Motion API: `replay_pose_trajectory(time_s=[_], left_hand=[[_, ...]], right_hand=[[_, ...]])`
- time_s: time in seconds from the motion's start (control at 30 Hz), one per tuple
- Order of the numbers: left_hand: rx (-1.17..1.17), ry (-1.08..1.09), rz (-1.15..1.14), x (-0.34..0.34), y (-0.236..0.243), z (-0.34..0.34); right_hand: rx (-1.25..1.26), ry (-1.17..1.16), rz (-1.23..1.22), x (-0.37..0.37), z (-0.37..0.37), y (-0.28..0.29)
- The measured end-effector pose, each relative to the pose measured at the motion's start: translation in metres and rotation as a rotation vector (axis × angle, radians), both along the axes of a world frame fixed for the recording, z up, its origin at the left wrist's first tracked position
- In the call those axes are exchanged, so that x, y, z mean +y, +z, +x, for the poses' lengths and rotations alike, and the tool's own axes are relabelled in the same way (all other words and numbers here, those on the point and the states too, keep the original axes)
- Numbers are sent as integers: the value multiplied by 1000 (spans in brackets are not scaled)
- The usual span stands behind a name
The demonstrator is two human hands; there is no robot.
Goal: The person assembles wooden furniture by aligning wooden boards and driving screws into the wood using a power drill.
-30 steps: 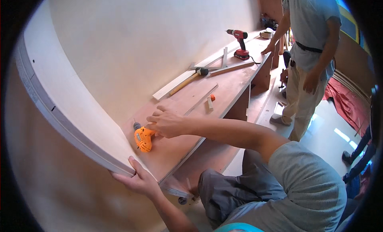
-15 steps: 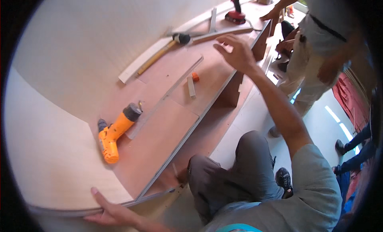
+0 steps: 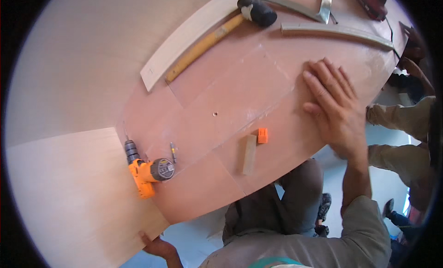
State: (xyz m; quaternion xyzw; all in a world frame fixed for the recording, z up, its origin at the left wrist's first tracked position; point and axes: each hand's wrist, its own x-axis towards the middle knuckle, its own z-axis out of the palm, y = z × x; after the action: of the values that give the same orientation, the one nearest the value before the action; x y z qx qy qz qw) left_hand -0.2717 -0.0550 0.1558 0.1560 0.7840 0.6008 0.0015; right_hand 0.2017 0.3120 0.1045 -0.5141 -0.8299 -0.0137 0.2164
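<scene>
Worktop [image 3: 221, 88]: reddish, flat, seamed panel.
Pale board [image 3: 69, 185]: smooth sheet, at the worktop's left end.
Mallet [image 3: 203, 47]: black head, wooden handle.
Drill [image 3: 138, 171]: orange-and-black casing, by the pale board's edge.
Right hand [image 3: 337, 104]: I see it palm-down over the worktop, opened wide.
Left hand [image 3: 159, 247]: narrowed, holding the pale board's lower edge.
Block [image 3: 249, 155]: squared wood.

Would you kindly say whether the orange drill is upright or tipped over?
Tipped over: the orange drill shows the underside of its dark base.

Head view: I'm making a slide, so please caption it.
Left hand holding a pale panel, right hand spread over a pinkish board, orange drill and mallet nearby.
</scene>
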Motion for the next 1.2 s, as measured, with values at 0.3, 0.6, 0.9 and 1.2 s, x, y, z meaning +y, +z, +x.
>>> replay_pose_trajectory(time_s=[0.3,0.6,0.9,1.2], left_hand=[[-315,47,-173,17,45,21],[-484,8,-226,20,69,30],[-666,79,-323,21,72,18],[-713,129,-402,13,76,12]], right_hand=[[58,-45,-115,12,3,28],[88,37,-317,15,10,50],[131,97,-532,45,14,75],[686,-656,-69,133,134,91]])
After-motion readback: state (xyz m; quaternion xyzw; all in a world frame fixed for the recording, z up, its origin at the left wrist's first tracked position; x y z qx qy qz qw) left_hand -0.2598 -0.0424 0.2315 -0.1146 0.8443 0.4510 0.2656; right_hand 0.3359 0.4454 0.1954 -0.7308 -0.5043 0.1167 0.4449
